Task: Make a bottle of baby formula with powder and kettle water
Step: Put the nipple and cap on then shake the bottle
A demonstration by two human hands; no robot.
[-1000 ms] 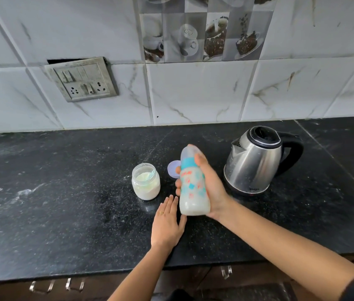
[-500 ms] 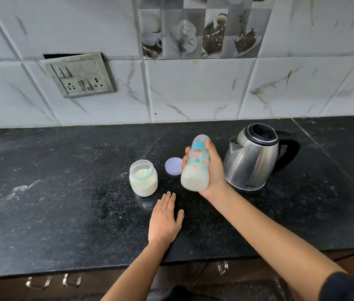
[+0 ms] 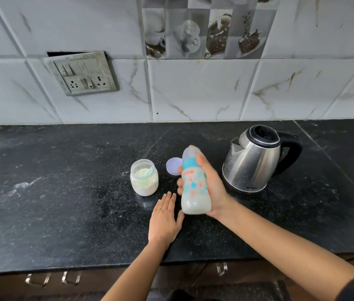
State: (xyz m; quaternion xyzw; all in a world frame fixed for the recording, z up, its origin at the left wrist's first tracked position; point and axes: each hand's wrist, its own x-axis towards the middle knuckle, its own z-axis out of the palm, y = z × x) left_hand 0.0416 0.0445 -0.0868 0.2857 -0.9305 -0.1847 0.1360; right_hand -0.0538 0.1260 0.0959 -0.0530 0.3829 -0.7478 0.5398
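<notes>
Bottle [image 3: 194, 192] held above the counter [image 3: 63, 192], and we've got our right hand [image 3: 215, 187] curled round its middle, milky liquid in the lower part, cap end tipped toward twelve o'clock. Our left hand [image 3: 164, 220] lies flat on the counter at seven o'clock from the bottle, fingers straight, holding nothing. Open jar of powder [image 3: 144, 178] stands at nine o'clock, a round lid [image 3: 172, 166] at eleven, the kettle [image 3: 252, 161] at two.
</notes>
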